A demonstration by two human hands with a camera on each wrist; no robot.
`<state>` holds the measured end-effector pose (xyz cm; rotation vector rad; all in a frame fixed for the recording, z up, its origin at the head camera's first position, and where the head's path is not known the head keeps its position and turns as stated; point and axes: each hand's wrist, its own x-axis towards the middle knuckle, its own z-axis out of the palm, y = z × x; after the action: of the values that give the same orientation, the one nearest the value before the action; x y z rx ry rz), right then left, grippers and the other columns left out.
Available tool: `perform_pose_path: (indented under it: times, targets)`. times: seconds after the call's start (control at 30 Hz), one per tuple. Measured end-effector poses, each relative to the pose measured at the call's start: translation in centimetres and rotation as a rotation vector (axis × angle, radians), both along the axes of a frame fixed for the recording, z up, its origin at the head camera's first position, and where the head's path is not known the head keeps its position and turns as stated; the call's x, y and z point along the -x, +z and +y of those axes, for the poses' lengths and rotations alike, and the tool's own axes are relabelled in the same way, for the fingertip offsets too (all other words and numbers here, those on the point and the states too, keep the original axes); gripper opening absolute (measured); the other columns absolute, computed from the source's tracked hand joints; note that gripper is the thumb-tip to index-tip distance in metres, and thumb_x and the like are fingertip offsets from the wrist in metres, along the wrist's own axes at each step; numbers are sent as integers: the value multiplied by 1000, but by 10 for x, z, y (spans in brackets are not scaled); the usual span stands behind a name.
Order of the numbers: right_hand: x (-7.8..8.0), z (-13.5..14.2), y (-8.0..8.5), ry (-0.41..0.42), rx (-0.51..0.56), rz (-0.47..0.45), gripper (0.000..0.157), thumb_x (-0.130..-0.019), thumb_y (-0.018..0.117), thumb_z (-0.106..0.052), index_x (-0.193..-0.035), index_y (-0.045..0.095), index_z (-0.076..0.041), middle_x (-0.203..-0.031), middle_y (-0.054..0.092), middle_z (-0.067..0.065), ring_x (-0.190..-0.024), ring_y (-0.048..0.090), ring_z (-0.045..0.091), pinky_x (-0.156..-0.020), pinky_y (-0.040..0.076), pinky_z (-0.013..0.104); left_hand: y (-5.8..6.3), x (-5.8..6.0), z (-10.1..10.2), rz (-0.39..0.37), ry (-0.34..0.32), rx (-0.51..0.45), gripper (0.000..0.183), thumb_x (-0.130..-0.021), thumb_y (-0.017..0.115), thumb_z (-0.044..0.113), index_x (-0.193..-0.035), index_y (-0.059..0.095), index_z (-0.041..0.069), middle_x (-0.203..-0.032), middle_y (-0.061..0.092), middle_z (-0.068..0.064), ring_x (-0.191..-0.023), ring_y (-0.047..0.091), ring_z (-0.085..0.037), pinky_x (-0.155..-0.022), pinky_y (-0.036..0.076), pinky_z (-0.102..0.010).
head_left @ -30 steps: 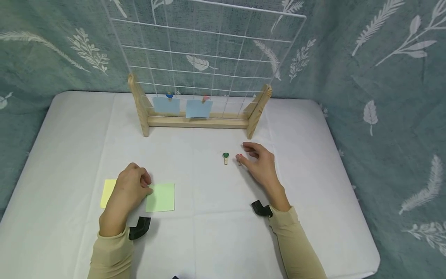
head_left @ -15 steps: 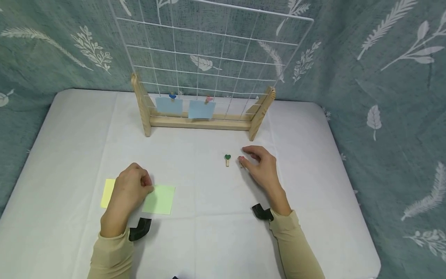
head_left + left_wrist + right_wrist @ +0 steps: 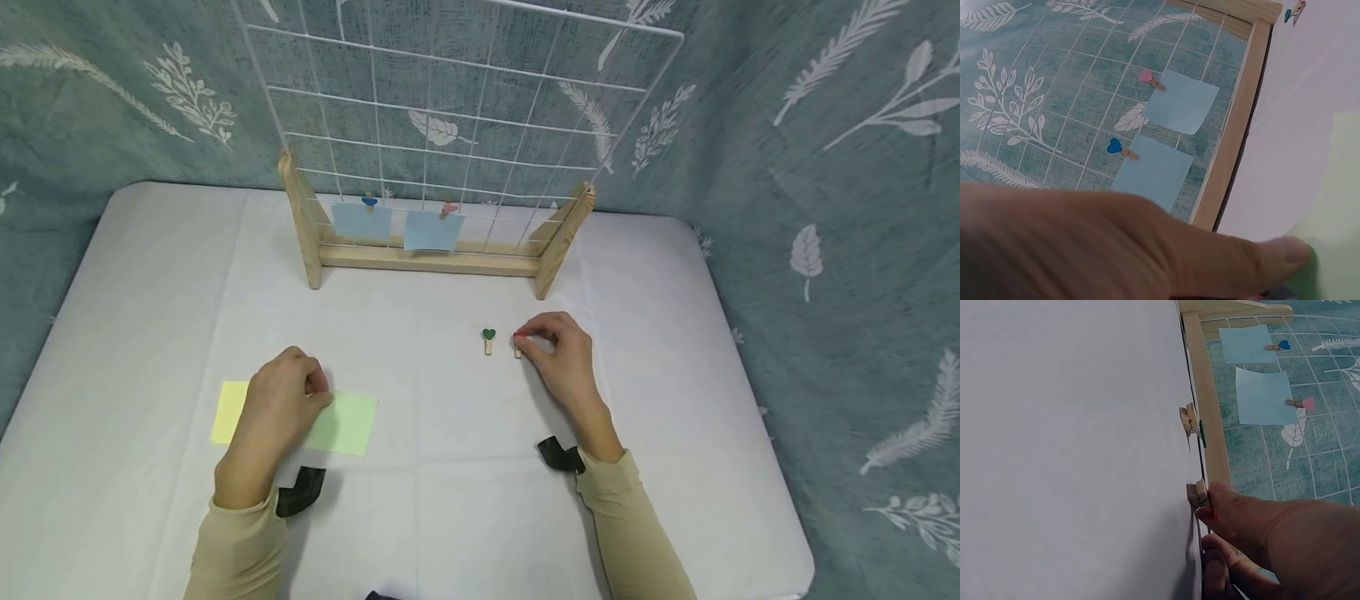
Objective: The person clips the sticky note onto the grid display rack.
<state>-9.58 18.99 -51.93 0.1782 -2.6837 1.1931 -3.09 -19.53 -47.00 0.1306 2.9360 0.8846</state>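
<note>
My left hand (image 3: 279,408) pinches the upper left corner of a light green sticky note (image 3: 347,423); in the left wrist view the thumb lies along the edge of that note (image 3: 1341,206). A yellow sticky note (image 3: 228,412) shows partly from under the same hand. Farther right, my right hand (image 3: 558,354) holds a small wooden clothespin (image 3: 1196,492) with a red heart between thumb and fingertips, close over the white cloth. Just left of it lies a second clothespin (image 3: 488,337) with a green heart.
Behind stands a white wire grid (image 3: 442,150) on a wooden stand (image 3: 427,261). Two light blue notes hang low on it, the left note (image 3: 362,222) by a blue-heart clothespin (image 3: 369,201), the right note (image 3: 433,231) by a pink-heart clothespin (image 3: 448,208). Patterned curtains (image 3: 862,292) enclose the table.
The green note has turned slightly and its left part has slid under my left hand. My right fingertips have closed in on the red-heart clothespin. The view has shifted a little.
</note>
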Motion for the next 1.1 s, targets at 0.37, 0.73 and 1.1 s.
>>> perform_pose_path:
  times: [0.37, 0.73, 1.1]
  targets:
    - [1, 3, 1, 52, 47, -112, 14, -93, 82, -12, -104, 75, -8, -101, 75, 8, -95, 69, 22, -88, 53, 33, -3, 2, 7, 82, -2, -48, 18, -83, 81, -4, -75, 69, 7, -70, 63, -3, -70, 55, -20, -69, 43, -37]
    - [4, 9, 4, 107, 142, -116, 19, -96, 78, -9, -113, 71, -6, -103, 75, 9, -95, 68, 21, -87, 53, 25, -8, 8, 13, 194, 37, -68, 16, -82, 82, -4, -76, 71, 5, -71, 65, -6, -69, 59, -21, -67, 45, -36]
    - [-8, -7, 37, 106, 197, -129, 19, -95, 76, -2, -111, 74, 8, -100, 75, 25, -91, 67, 38, -81, 52, 25, -7, 16, 20, 310, 14, -50, 17, -81, 84, -4, -78, 70, 4, -74, 67, -8, -74, 61, -24, -67, 48, -38]
